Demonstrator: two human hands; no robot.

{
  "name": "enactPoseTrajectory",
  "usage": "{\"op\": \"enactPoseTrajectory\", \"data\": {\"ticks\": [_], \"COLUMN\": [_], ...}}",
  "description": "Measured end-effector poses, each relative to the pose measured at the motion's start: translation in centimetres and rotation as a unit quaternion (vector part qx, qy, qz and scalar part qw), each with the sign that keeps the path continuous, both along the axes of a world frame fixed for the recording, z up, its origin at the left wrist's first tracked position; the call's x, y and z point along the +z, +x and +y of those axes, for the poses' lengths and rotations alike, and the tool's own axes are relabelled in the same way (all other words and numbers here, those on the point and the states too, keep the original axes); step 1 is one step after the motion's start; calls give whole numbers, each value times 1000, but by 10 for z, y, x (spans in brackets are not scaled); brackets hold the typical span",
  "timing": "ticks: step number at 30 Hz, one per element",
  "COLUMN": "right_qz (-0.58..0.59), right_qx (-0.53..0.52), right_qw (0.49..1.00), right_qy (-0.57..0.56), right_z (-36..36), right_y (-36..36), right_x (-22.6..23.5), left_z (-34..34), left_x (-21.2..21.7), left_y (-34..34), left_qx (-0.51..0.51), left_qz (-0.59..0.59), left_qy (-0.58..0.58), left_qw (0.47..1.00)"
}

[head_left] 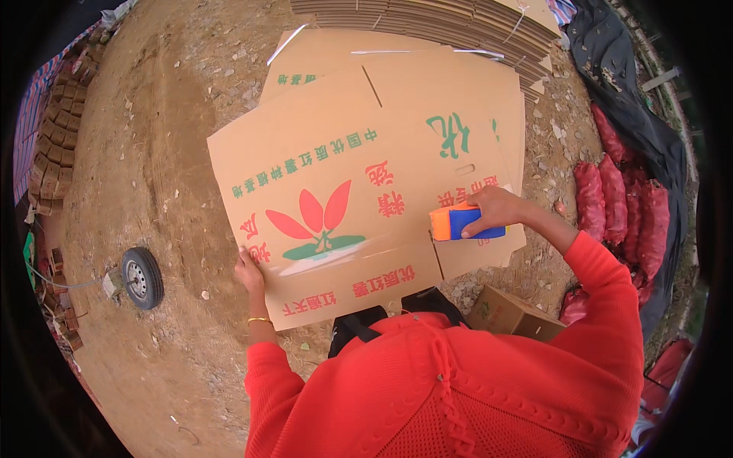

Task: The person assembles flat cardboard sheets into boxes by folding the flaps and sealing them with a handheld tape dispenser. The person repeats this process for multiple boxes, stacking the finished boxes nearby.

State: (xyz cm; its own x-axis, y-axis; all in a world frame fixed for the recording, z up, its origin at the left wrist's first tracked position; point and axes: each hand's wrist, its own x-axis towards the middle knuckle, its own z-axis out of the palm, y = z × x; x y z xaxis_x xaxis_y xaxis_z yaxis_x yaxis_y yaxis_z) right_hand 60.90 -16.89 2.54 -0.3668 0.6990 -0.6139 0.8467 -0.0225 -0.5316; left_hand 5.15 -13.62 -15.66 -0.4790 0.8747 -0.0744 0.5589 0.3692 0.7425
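Lying flat in front of the person, a corrugated carton sheet [366,221], approx. rectangular w/ straight slots cut in its edges, is showing a smooth matte tan face, a red-and-green leaf print and red & green lettering. A glossy pale band [328,263] is running across the print's lower part. The L hand [248,271], a thin yellow bangle on its wrist, is gripping the sheet's L edge in a narrow hold. The R hand [496,210] is wrapping round a smooth blue-and-orange block [458,224], thumb & fingers closing on its sides, over the sheet's R part; can't tell if the block is touching the board.

More flat sheets [286,84] are lying underneath, and a thick pile of folded cartons [435,19] is standing beyond, layered edges showing. A boxy brown carton [511,317] is sitting beside the person's ribbed red knit top [443,382]; contents can't be seen. Far R, red mesh sacks [592,202] are bulging w/ lumpy contents, kind unclear, next to wrinkled black sheeting [611,69]. On the L, a rubber-tyred wheel [143,278] is standing on gritty, stone-strewn dirt [175,153], w/ brown cartons [57,153] lining the far edge.
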Motion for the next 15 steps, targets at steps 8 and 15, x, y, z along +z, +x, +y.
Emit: {"op": "enactPoseTrajectory", "data": {"ticks": [8,15], "right_qz": [-60,-49], "right_qx": [-19,-12], "right_qw": [998,998], "right_qy": [26,-24], "right_z": [10,21], "right_y": [97,120], "right_x": [8,15], "left_z": [-8,-9], "left_x": [-22,-24], "left_y": [-30,-25], "left_qx": [18,37], "left_qz": [-36,-107], "left_qy": [4,-48], "left_qw": [999,992]}}
